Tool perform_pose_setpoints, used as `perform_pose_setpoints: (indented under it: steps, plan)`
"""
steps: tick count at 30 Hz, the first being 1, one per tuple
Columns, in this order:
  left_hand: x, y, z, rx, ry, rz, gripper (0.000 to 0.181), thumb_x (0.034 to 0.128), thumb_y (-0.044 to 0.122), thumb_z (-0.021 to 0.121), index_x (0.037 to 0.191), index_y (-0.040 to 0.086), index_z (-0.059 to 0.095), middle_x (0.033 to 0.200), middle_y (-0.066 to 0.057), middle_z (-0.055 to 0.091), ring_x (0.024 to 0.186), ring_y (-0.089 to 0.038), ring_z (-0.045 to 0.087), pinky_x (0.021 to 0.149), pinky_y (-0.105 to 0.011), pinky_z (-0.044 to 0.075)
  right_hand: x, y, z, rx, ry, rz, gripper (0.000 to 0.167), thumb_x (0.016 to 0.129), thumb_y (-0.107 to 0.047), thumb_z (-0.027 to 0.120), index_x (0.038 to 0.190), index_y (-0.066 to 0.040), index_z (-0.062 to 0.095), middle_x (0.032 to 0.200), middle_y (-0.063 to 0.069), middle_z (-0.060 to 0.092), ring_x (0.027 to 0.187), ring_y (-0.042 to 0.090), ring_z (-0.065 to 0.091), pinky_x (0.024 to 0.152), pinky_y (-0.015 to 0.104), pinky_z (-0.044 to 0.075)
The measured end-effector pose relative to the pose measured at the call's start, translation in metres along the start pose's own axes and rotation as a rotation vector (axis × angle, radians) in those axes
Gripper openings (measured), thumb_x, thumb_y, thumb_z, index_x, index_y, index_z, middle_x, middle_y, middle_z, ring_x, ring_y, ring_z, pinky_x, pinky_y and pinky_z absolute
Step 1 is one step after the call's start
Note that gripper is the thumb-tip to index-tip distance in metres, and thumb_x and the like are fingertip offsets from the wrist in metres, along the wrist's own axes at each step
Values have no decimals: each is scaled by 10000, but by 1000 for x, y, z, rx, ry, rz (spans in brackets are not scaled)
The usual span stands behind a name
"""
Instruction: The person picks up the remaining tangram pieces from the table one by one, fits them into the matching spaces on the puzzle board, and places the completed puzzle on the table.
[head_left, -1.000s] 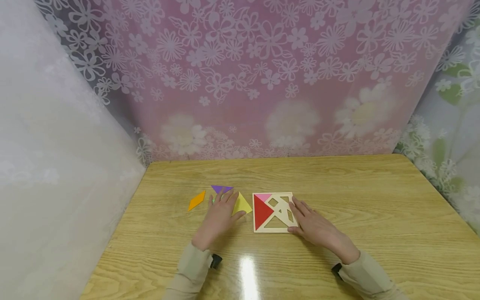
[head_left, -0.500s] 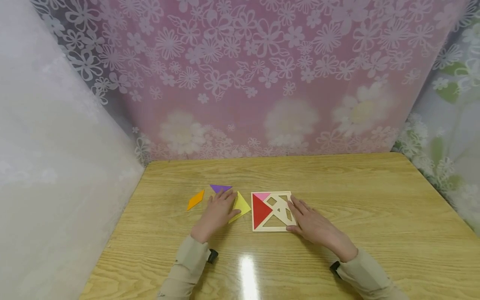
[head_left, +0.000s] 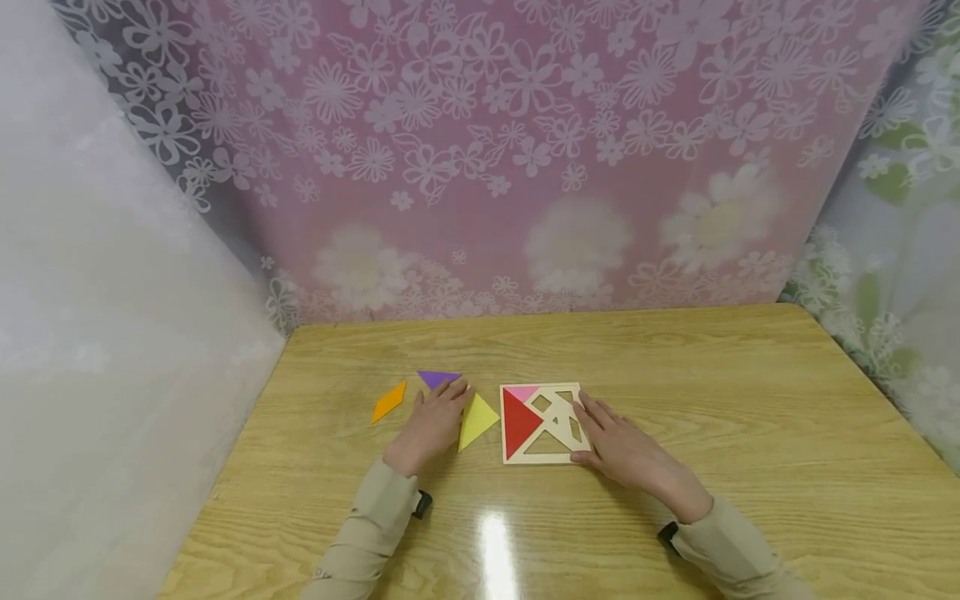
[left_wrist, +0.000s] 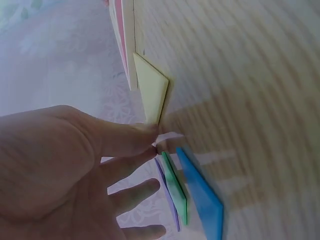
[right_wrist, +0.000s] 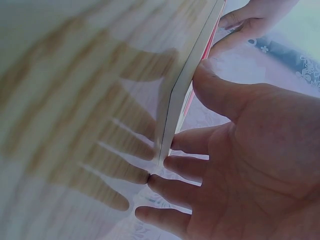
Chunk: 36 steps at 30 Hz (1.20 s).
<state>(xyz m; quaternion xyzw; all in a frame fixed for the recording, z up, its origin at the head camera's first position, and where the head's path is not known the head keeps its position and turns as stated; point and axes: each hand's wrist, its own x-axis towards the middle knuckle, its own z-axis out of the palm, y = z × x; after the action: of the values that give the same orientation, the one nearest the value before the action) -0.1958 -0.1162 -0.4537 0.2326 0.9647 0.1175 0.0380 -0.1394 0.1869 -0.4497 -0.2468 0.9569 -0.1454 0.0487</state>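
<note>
In the head view my left hand (head_left: 429, 423) is over several loose tangram pieces. Its thumb and forefinger pinch a corner of the yellow triangle (head_left: 478, 422), as the left wrist view shows. A green piece (left_wrist: 175, 187) and a blue piece (left_wrist: 202, 195) lie by its other fingers; in the head view the hand hides both. Beyond the fingertips is a purple triangle (head_left: 437, 378). My right hand (head_left: 626, 450) rests with extended fingers and thumb against the right side of the wooden tangram board (head_left: 536, 457). A red triangle (head_left: 519, 423) and a pink piece (head_left: 520, 392) sit in it.
An orange parallelogram (head_left: 389, 402) lies left of my left hand. The wooden table (head_left: 697, 367) meets a pink floral curtain (head_left: 480, 192) at its back edge. A pale sheet (head_left: 135, 333) hangs along the left side.
My left hand has drawn slightly toward me and to the left. The yellow triangle has turned and shifted a little toward me, its near corner now lower. The right hand stays at the board.
</note>
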Motion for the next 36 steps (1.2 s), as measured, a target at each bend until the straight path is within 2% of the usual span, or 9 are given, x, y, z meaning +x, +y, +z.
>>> perform_pose_setpoints:
  steps: [5,9,12,16,21,24,30,36]
  plan:
    - [-1,-1,0,18,6,-4,410,1024,35,520,1432,30,562,1544,-162,458,1437,-418,386,1099,-719,300,0,0,-1,-1,-4,5,733,981,-334,654,1497,109,382,1581,316,302,1393,542,364,1025,703,383]
    - [-1,-1,-2,12,10,64,434,976,-33,572,1400,57,598,1514,-148,499,1425,-410,409,1086,-721,316,0,1,-1,-1,-9,11,740,980,-346,652,1502,102,378,1585,311,296,1396,539,361,1025,706,380]
    - [-2,1,-5,-1,-26,119,485,938,-102,574,1389,72,609,1495,-138,522,1424,-401,417,1075,-730,322,0,1,0,6,-15,18,736,987,-343,645,1508,98,371,1592,305,288,1404,533,355,1035,704,372]
    - [-4,2,-9,-17,-78,120,509,911,-115,606,1386,69,615,1490,-142,529,1424,-391,420,1084,-727,313,1,1,1,12,-21,20,739,990,-348,640,1513,95,365,1597,301,280,1411,530,346,1041,702,367]
    - [-4,1,-8,-5,-52,110,472,856,12,774,1310,85,666,1429,-124,590,1353,-340,514,1072,-658,387,1,1,1,11,-17,21,729,994,-338,640,1512,96,367,1599,296,281,1417,524,342,1044,703,365]
    - [-2,-1,-6,-9,-38,126,510,796,102,850,1281,107,690,1392,-115,621,1298,-320,569,1017,-603,460,1,1,1,0,-11,15,730,990,-342,643,1507,98,375,1593,300,291,1411,527,349,1037,703,372]
    - [-2,-3,-6,-64,-45,152,518,761,128,877,1253,117,716,1396,-137,616,1290,-343,577,998,-565,485,0,2,-1,3,-13,9,746,981,-355,650,1504,100,376,1589,309,289,1401,539,352,1027,701,380]
    - [-5,-2,-7,-90,2,195,433,743,79,884,1149,85,733,1269,-114,688,1188,-320,635,972,-489,515,0,1,-1,9,-19,14,749,981,-353,652,1506,101,372,1592,309,281,1407,538,342,1028,707,373]
